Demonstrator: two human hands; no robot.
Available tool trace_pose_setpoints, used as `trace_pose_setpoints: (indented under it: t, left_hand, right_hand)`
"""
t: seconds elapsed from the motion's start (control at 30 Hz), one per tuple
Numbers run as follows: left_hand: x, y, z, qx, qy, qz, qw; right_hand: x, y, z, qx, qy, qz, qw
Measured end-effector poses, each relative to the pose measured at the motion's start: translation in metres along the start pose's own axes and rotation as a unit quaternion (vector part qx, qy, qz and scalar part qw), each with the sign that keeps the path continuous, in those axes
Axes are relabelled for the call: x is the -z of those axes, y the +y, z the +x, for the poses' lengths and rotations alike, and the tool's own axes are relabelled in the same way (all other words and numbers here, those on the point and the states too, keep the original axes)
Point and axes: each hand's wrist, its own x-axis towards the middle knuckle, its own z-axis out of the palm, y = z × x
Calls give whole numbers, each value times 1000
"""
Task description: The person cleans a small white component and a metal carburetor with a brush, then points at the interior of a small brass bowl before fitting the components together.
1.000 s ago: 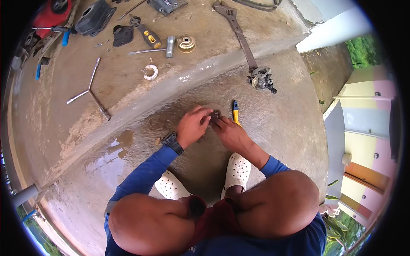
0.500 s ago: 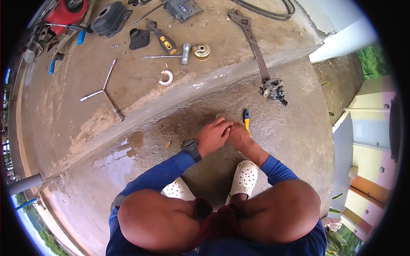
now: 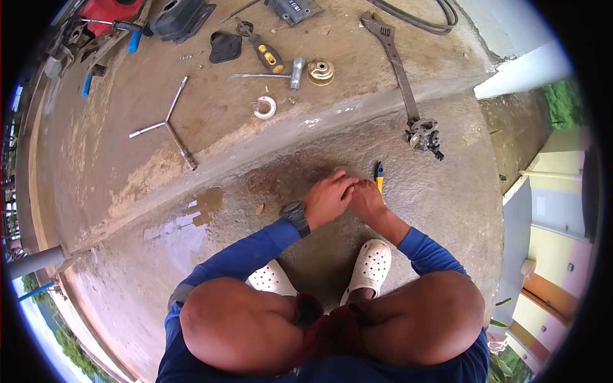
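Bright, diffuse daylight. Soft shadow between the clogs (image 3: 371, 263). Glare on puddle (image 3: 182, 223). Heavy fisheye bend, black corners, purple fringing at rim. Hands slightly soft.

Your left hand (image 3: 327, 200) and your right hand (image 3: 369, 200) hide what is between your fingers, so I cannot tell if you hold something. The right hand also covers the lower end of the yellow tool (image 3: 380, 181). Your left knee (image 3: 239, 322) hides part of the left shoe (image 3: 272, 279). The circular edge of the view cuts the red machine (image 3: 115, 13); the top edge cuts the black cover (image 3: 182, 22) and the hose (image 3: 429, 25). The letters on the grey part (image 3: 294, 10) and the small bits (image 3: 186, 57) are too small to tell.
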Motion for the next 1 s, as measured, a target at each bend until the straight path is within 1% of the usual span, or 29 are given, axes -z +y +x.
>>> trace_pose_setpoints:
  t: [0.03,0.1,0.13,0.2,0.23,0.3,0.37,0.43,0.5,0.57,0.6,0.63,0.67,0.7,0.73,0.77,0.8,0.83,0.87,0.9,0.97,1.0]
  left_hand:
    - [0,0,0,3,-2,4,1000]
    - [-1,-1,1,7,-3,8,1000]
    - [0,-2,2,0,-2,10,1000]
    - [0,-3,3,-6,-3,10,1000]
    - [-1,-4,3,-11,12,21,1000]
    - [-2,-5,3,-18,22,25,999]
    - [-2,-8,4,-4,20,13,1000]
    - [4,-6,6,7,26,12,1000]
    - [10,-9,8,22,32,13,999]
    - [16,-16,11,38,49,-3,998]
    - [15,-21,12,40,73,4,997]
    - [19,-23,14,40,71,3,997]
    - [23,-24,14,72,71,-13,995]
    - [26,-26,14,104,71,-30,992]
    - [29,-28,13,109,69,-33,991]
    - [30,-29,12,112,68,-37,991]
    - [31,-30,11,126,69,-39,989]
    - [32,-31,10,139,70,-40,987]
    - [33,-31,9,153,64,-41,985]
    - [35,-29,7,154,60,-42,985]
    - [39,-24,6,124,85,-33,988]
    - [42,-18,5,124,83,-34,988]
  right_hand:
    - [6,0,0,1,-2,0,1000]
    - [19,1,6,-8,-79,27,996]
    - [20,2,9,-8,-79,27,996]
    - [23,4,13,19,-113,12,993]
    - [24,4,13,16,-116,12,993]
    - [24,3,11,61,-68,-38,995]
    - [13,9,14,63,-72,-51,994]
    - [21,9,18,100,-30,-39,994]
    - [29,4,13,110,-21,-65,992]
    - [37,0,8,94,120,-39,988]
    - [46,1,6,93,119,-39,988]
    - [57,3,3,117,117,26,986]
    - [65,4,2,140,114,92,979]
    - [70,6,1,139,111,93,980]
    - [75,10,1,143,152,201,957]
    - [75,12,-1,146,191,306,921]
    - [73,12,-4,144,187,307,922]
    - [71,12,-7,78,176,398,897]
    - [68,11,-9,10,163,484,860]
    - [65,9,-12,7,162,485,859]
    - [61,6,-14,-61,144,652,742]
    - [60,5,-15,-62,143,652,742]
